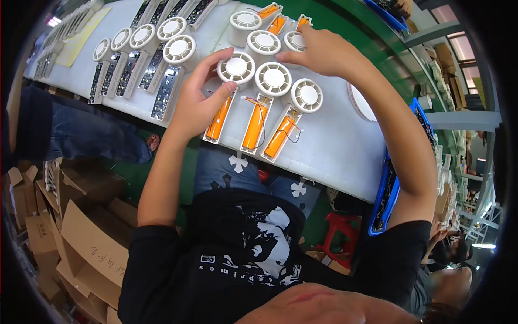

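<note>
In front of me on the table are white housings with round slotted heads, their narrow handles holding orange cylinders and thin wires. My left hand (195, 102) has its thumb and index finger around the head of the near-left housing (237, 68). Farther off to the right, my right hand (325, 52) spans another housing (294, 41), thumb on its near side and fingers beyond it. Between and beside them are a middle housing (273, 79), a right-hand housing (307, 95) and a far housing (263, 42). An orange cylinder (254, 126) shows in the near middle handle.
To the left, several similar housings (142, 36) have dark circuit boards (168, 92) along their handles. A white round part (361, 101) lies by my right forearm. Blue trays (384, 197) line the right edge. Cardboard boxes (94, 243) and a red stool (341, 237) stand below. Another person's leg (97, 129) is at left.
</note>
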The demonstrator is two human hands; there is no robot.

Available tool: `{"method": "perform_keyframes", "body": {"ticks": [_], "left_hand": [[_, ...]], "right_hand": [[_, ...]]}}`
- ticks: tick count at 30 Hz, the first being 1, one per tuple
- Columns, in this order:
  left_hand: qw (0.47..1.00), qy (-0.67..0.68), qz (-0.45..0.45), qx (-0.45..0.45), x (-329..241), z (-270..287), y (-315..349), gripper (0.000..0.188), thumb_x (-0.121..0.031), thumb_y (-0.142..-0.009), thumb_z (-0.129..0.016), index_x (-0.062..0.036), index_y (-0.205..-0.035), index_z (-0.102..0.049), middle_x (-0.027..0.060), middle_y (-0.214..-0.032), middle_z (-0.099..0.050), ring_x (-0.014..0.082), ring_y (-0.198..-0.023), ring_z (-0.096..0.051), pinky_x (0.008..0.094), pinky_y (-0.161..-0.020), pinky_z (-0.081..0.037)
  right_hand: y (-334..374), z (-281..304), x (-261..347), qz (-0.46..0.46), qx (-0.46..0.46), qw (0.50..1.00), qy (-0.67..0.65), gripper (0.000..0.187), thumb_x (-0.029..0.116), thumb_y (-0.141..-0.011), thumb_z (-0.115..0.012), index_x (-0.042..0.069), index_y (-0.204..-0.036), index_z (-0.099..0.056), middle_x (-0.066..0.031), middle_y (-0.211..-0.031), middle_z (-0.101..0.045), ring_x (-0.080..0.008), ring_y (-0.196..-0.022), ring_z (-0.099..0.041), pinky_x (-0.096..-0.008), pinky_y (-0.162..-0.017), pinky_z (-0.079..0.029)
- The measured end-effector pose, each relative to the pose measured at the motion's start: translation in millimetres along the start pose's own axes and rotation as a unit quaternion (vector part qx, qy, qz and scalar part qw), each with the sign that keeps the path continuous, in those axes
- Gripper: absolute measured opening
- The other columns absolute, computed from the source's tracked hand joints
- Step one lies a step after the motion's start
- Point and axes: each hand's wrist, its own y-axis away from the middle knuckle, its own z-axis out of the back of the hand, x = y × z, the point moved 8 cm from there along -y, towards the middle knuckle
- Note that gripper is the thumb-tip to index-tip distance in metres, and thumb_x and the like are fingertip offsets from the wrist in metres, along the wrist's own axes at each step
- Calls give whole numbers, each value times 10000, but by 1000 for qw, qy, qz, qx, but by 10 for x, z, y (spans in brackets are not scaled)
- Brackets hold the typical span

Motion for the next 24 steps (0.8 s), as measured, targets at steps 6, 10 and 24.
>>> {"method": "perform_keyframes", "body": {"ticks": [6,10,24], "left_hand": [[998,-7,-37,-45,43,25,6,482,-70,-925,-689,-28,-1378,-533,122,-1434,-574,213,-1207,-604,349,-1043,-466],[998,-9,-29,-46,36,49,41,470,-72,-921,-693,-32,-1365,-545,124,-1440,-570,219,-1207,-606,351,-1043,-466],[995,-65,-49,-60,-1,22,-3,442,-35,-903,-668,-24,-1333,-572,132,-1407,-582,215,-1168,-613,329,-1013,-477]], "right_hand": [[-91,111,72,23,58,992,108,834,606,-805,-711,-39,-1312,-562,-205,-1099,-720,-336,-1023,-710,-421,-846,-574],[289,483,-317,35,68,997,32,624,387,-802,-728,22,-1285,-575,-190,-1104,-699,-342,-1006,-686,-423,-897,-540],[1928,369,-44,437,-86,872,201,228,79,-818,-698,172,-1021,-651,-23,-1364,-603,-252,-1218,-601,-427,-985,-512]]}}
